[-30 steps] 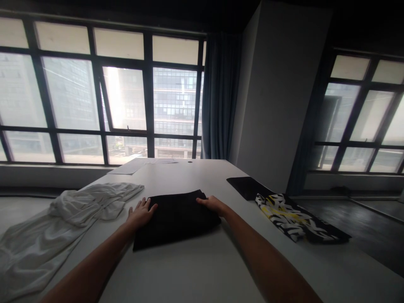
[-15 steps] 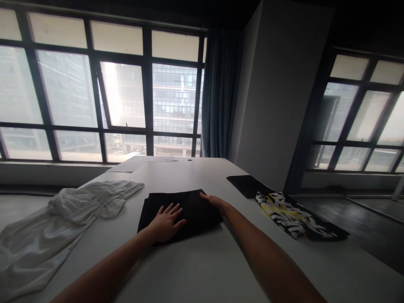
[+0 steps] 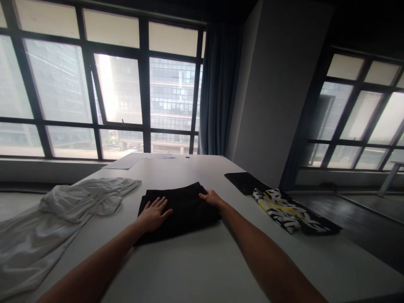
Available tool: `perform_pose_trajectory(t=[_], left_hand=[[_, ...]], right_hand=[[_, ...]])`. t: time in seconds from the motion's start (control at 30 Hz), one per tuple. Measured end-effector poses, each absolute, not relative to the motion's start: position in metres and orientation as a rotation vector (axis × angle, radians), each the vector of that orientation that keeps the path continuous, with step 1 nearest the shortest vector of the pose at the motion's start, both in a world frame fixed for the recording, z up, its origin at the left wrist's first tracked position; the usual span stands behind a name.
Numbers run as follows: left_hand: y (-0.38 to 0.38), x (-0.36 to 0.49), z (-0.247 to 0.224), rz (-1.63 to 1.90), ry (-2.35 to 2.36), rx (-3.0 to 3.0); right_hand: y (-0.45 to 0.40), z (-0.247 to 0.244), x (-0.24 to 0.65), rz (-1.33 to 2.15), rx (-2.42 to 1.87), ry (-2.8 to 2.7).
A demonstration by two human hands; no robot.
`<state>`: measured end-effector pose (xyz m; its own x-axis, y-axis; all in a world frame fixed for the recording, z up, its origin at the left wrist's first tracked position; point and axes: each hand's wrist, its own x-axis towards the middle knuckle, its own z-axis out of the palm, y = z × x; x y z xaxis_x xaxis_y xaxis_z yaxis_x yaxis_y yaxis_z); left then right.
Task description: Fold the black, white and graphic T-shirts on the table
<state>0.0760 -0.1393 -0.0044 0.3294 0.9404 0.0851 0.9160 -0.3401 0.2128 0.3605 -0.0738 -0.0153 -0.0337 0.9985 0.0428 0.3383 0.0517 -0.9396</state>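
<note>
A folded black garment [image 3: 183, 210] lies on the white table in front of me; its exact kind does not show. On its left part my left hand [image 3: 154, 215] rests flat, fingers stretched out. My right hand [image 3: 212, 198] grips the garment's right side, with the thumb on top and the other fingers mostly hidden. Near that hand the cloth's far right corner is raised a little.
A crumpled white cloth [image 3: 82, 200] spreads over the table's left side. At the right edge lie a dark flat piece [image 3: 244, 182] and a black garment with a white and yellow print [image 3: 287, 212]. Sheets of paper [image 3: 121, 163] are at the far left.
My left hand has slid slightly left across the black garment. The garment's far right edge has risen and bends near my right hand, which has shifted a little nearer me on that side.
</note>
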Motion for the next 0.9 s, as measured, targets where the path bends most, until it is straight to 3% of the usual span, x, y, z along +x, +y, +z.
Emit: perform_pose_trajectory(t=[0.23,0.47,0.63,0.9], left_hand=[[-0.136,0.076,-0.012,0.195,1.702,2.407],[-0.119,0.049,-0.007,0.529,1.953,2.409],[-0.113,0.038,-0.018,0.194,1.904,2.253],[-0.112,0.026,-0.020,0.170,2.023,2.128]], right_hand=[[-0.075,-0.020,0.364,1.003,-1.347,-1.552],[-0.074,-0.022,0.365,1.003,-1.342,-1.590],[-0.075,-0.020,0.364,1.019,-1.366,-1.572],[-0.076,-0.019,0.364,1.006,-1.383,-1.571]])
